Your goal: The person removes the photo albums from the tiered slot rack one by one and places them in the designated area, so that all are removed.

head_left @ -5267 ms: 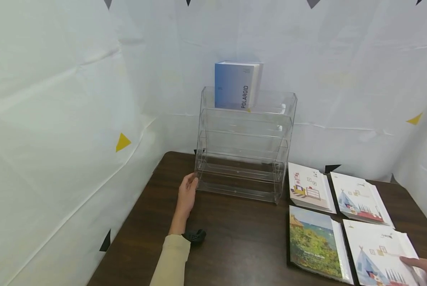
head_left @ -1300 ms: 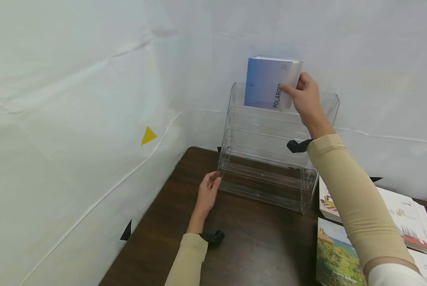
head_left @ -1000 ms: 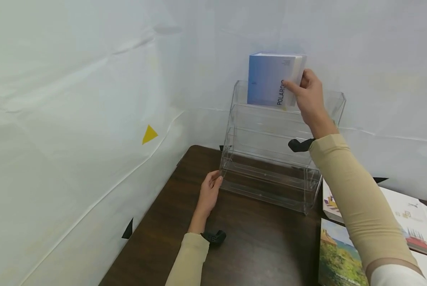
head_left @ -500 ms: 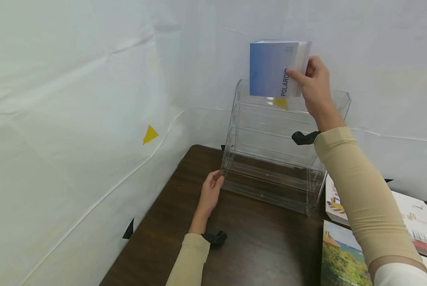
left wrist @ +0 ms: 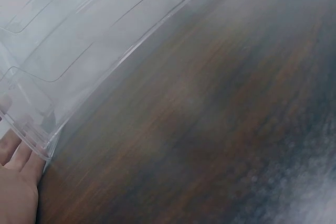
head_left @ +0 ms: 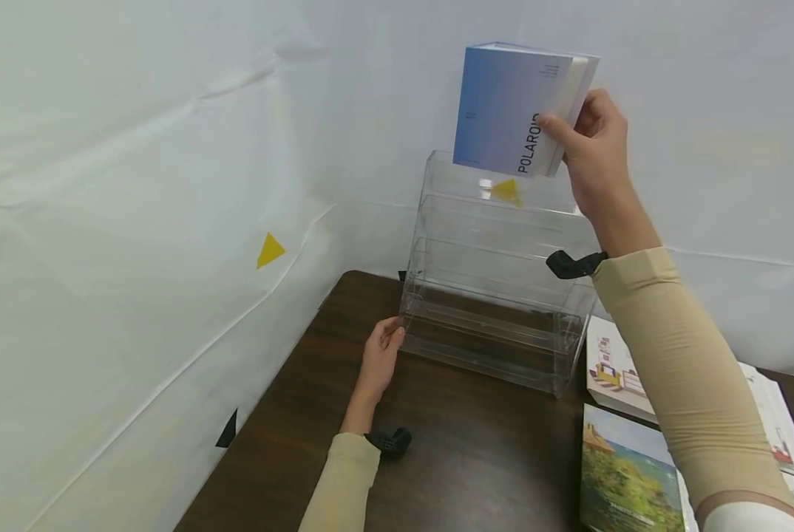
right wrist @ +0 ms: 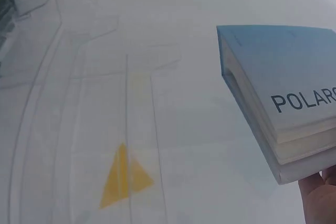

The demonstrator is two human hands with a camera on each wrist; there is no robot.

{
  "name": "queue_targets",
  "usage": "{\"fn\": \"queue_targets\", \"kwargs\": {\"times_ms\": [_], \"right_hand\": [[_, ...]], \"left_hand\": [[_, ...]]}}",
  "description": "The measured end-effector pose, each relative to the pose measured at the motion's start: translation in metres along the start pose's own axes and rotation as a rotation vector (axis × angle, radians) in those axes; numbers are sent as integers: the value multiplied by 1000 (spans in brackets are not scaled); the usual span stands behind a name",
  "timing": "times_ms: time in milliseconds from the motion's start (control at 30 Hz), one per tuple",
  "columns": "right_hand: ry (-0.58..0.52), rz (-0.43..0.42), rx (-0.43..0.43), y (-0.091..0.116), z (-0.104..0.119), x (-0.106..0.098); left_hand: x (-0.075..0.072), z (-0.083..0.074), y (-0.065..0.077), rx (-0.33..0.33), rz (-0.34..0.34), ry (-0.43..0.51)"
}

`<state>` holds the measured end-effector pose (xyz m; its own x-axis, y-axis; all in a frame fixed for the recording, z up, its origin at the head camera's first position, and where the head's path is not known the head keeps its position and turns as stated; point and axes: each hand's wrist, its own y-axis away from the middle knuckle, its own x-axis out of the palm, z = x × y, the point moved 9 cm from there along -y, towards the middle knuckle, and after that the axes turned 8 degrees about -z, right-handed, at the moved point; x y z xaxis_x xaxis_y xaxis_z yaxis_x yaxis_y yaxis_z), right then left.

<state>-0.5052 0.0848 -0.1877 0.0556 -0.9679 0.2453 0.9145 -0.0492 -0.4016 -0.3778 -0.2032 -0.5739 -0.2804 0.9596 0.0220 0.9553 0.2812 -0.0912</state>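
Observation:
A blue-and-white photo album (head_left: 506, 111) marked POLAROID is lifted above the top tier of a clear acrylic display rack (head_left: 483, 292). My right hand (head_left: 596, 159) grips its right edge, thumb on the front cover and fingers behind. In the right wrist view the same album (right wrist: 289, 82) shows its thick page edges. At the rack's lower left side, my left hand (head_left: 380, 355) holds the front edge between thumb and fingers. In the left wrist view, fingers of that hand (left wrist: 21, 171) lie around the rack's bottom corner (left wrist: 44, 145), partly seen through it.
Several photo albums lie on the dark wooden table (head_left: 470, 443) to the right, one with a landscape cover (head_left: 626, 473) and one with a furniture drawing (head_left: 613, 362). My right sleeve covers some of them. White sheeting (head_left: 137, 222) encloses the table.
My right hand left the albums on the table and took hold of the POLAROID album in the top tier. It has since raised the album out. My left hand stays on the rack.

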Motion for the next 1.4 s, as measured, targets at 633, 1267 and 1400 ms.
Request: {"fn": "queue_targets", "kwargs": {"times_ms": [633,1267,1400], "right_hand": [[242,15,169,115,-39,-74],[364,133,634,263,-158,-133],[401,111,672,284,-172,-136]], "left_hand": [[-2,3,-16,5,-12,1],[-12,7,-21,10,-12,-3],[-14,7,-23,8,0,7]]}}
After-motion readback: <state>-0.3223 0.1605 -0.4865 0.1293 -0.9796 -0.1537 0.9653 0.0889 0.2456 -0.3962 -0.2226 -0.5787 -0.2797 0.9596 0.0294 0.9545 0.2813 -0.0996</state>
